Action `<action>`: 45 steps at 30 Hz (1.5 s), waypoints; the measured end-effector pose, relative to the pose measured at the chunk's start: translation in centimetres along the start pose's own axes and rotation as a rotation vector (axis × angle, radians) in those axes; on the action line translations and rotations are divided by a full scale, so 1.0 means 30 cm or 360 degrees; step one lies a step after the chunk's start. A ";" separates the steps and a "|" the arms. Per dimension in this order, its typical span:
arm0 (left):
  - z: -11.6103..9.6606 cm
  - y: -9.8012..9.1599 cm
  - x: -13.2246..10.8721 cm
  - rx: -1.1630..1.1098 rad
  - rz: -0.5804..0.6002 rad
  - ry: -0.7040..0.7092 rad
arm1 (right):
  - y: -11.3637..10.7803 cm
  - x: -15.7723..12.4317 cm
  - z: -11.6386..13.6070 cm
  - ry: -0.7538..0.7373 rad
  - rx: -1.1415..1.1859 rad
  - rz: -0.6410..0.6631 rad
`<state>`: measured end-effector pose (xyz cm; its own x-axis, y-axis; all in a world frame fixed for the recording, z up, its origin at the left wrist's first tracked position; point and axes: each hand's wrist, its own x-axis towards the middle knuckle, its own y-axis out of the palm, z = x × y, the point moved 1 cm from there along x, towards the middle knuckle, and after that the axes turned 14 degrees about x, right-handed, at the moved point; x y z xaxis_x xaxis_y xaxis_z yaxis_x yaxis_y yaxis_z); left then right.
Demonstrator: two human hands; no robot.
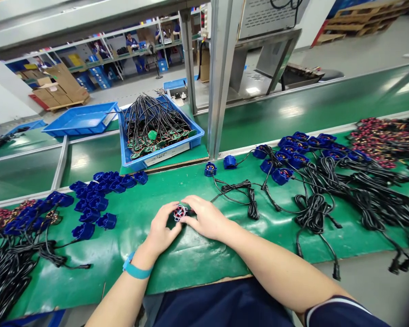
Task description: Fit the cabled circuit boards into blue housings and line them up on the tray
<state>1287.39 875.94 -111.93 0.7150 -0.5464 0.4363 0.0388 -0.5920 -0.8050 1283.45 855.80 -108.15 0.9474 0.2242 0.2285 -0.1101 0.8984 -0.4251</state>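
Observation:
Between my two hands, in the middle of the green work surface, is a small round housing (180, 212) with red and dark parts showing inside and a pale rim. My left hand (162, 228) curls around its left side, thumb below and fingers above. From the right, the fingers and thumb of my right hand (204, 218) grip the same housing. A black cable appears to leave it beneath my right fingers. Much of the housing is hidden by my fingers. To the left lie several blue plastic cups (97, 200); a coiled black cable (254, 202) lies to the right.
A blue tray (196, 132) of green circuit boards with black leads stands behind the work surface, beside a metal post (220, 81). More wired blue housings (293, 150) and bundled black cables (313, 211) cover the right side. Another cable heap (10, 268) lies far left.

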 end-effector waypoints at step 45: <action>0.000 -0.003 0.045 -0.0417 0.0528 -0.0320 | 0.003 0.007 0.049 0.0039 -0.0955 0.0460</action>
<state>1288.35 875.26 -111.27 0.7810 -0.6212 0.0649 -0.3739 -0.5482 -0.7481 1283.19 856.49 -106.85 0.9122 0.4095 0.0149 -0.1813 0.4358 -0.8816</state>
